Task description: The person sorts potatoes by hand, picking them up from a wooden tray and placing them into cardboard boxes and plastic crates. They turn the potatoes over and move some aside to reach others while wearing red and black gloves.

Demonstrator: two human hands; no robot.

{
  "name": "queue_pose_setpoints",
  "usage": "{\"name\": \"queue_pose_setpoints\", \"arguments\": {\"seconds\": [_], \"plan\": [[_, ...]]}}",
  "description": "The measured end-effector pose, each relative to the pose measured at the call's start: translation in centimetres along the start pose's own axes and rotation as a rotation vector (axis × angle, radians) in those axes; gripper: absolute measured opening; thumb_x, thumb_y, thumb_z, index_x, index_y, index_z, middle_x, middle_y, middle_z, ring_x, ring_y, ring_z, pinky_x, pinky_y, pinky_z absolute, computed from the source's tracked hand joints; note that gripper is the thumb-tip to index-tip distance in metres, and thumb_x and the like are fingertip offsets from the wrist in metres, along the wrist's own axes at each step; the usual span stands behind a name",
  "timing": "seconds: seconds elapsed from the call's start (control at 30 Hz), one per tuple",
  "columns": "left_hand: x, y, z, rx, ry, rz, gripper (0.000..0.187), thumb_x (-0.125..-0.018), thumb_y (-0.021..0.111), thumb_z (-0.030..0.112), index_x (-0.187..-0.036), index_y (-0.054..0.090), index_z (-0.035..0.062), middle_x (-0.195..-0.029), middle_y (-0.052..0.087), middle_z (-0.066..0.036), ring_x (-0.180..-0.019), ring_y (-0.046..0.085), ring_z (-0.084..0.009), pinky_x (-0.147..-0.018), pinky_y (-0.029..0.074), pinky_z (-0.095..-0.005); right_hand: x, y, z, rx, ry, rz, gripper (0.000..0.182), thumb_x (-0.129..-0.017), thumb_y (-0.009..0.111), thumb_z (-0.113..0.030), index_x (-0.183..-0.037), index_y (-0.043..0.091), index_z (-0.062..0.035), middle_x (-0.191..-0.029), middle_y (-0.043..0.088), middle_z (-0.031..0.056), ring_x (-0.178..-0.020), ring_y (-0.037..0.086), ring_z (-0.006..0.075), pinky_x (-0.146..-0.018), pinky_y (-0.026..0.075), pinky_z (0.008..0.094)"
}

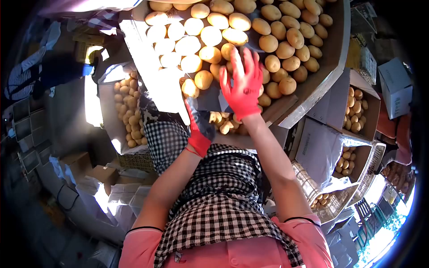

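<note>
Several round, yellow-brown potatoes [211,35] lie spread over a large cardboard-sided sorting tray [315,91]. My right hand [243,85], in a red glove, reaches over the near part of the tray. Its fingers are spread, and the fingertips rest on or just above potatoes. At the tray's near edge is my left hand [201,127], in a red glove with a dark palm. One digit points up beside a single potato [190,88], and no object shows in that palm. Below the edge, between my hands, more potatoes [225,123] sit in a box, partly hidden.
A box of potatoes [129,111] stands to the left. On the right are an open carton [373,111] of potatoes, a lined crate [346,178] with more, and a closed white box [395,82]. Another person [49,73] is at the far left.
</note>
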State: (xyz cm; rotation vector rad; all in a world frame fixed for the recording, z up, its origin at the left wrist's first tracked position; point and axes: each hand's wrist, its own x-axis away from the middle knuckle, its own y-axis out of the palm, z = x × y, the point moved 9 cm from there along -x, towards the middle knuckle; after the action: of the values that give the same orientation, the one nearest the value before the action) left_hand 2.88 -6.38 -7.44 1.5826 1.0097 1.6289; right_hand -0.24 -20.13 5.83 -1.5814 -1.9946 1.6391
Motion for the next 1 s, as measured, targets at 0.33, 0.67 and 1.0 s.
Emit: {"name": "queue_pose_setpoints", "arguments": {"seconds": [0.33, 0.67, 1.0], "plan": [[0.0, -0.3, -0.2, -0.137, 0.112, 0.338, 0.08, -0.08, 0.054, 0.074, -0.138, 0.049, 0.0189, -0.139, 0.047, -0.011, -0.128, 0.047, -0.0313, -0.105, 0.041, -0.0495, -4.9, 11.4, -5.0, 0.052, -0.013, -0.647, 0.04, -0.086, 0.059, -0.033, -0.111, 0.059, -0.0017, -0.106, 0.063, 0.0167, -0.097, 0.06, 0.0306, -0.084, 0.045, 0.0423], [-0.3, 1.9, -0.8, -0.01, 0.03, -0.044, 0.066, -0.097, 0.032, 0.059, -0.147, 0.034, 0.0156, -0.149, 0.037, -0.01, -0.135, 0.04, -0.0354, -0.105, 0.034, -0.0678, 3.2, -24.9, 18.4, 0.077, 0.584, 0.563, 0.07, -0.086, 0.074, -0.022, -0.143, 0.038, -0.0004, -0.131, 0.052, 0.0206, -0.114, 0.056, 0.0287, -0.097, 0.049, 0.0382], [0.8, 0.8, -0.8, -0.264, 0.105, 0.051, 0.057, -0.094, 0.052, 0.04, -0.141, 0.042, 0.0101, -0.14, 0.048, -0.011, -0.128, 0.049, -0.0292, -0.102, 0.046, -0.0506, 10.5, 2.0, 1.1, 0.286, 0.257, -0.428, 0.073, -0.082, 0.066, -0.044, -0.145, 0.042, -0.0154, -0.149, 0.028, 0.0279, -0.136, 0.02, 0.056, -0.11, 0.015, 0.0698]]}}
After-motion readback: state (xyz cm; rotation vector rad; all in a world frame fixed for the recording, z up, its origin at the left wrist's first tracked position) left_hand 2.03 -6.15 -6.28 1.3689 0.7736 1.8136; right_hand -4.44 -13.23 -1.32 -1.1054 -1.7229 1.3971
